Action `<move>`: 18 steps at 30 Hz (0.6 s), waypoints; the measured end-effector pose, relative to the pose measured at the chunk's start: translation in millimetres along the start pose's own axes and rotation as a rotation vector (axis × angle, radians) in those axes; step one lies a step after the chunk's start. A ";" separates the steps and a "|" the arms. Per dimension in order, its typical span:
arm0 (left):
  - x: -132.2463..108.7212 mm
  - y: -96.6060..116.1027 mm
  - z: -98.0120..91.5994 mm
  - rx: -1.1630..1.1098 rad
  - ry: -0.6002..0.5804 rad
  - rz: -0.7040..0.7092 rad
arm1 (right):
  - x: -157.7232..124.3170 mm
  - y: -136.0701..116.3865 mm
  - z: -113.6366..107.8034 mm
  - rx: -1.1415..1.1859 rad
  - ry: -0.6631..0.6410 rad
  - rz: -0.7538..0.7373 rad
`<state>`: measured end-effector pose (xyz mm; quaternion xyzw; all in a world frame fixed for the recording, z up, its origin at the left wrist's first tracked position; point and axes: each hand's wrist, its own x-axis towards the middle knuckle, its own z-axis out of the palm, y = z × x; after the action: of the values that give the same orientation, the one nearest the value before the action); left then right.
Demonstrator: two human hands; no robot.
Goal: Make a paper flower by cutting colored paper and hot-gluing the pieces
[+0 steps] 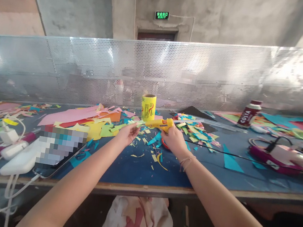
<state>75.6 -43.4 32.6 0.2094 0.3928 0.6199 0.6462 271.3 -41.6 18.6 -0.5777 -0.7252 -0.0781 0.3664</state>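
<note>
My right hand [174, 139] is wrapped round a yellow hot glue gun [158, 122], whose nozzle points left. A black cord [228, 154] runs off to the right behind that hand. Close to the nozzle, the fingers of my left hand [127, 134] are pinched together on what looks like a small pale green paper piece [138, 123]; its shape is hard to make out. Just behind the gun stands a yellow printed cylinder [148, 106] with a brown rim, upright. Partly hidden by my right hand is a red ring-shaped thing [165, 144].
Coloured paper sheets [70, 114] lie left of centre, with a scrap pile [197, 132] on the right. A phone [59, 160] and white charging gear [27, 154] with cables are at the left. A dark red bottle [249, 113] and purple power strip [277, 161] stand right. Behind rises a perforated metal panel [210, 77].
</note>
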 end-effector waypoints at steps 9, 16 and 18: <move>-2.5 0.4 1.3 0.011 -0.008 0.012 | -1.7 -1.4 0.4 -0.063 0.052 0.037; -2.6 0.2 1.9 0.030 -0.016 0.019 | -1.9 -3.2 -0.3 -0.064 0.058 0.085; -2.2 -0.1 1.7 0.031 -0.012 0.024 | -1.6 -2.0 1.1 -0.048 0.076 0.086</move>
<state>77.1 -45.2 34.1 0.2277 0.3959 0.6200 0.6379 269.1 -42.9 17.4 -0.6136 -0.6830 -0.1016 0.3829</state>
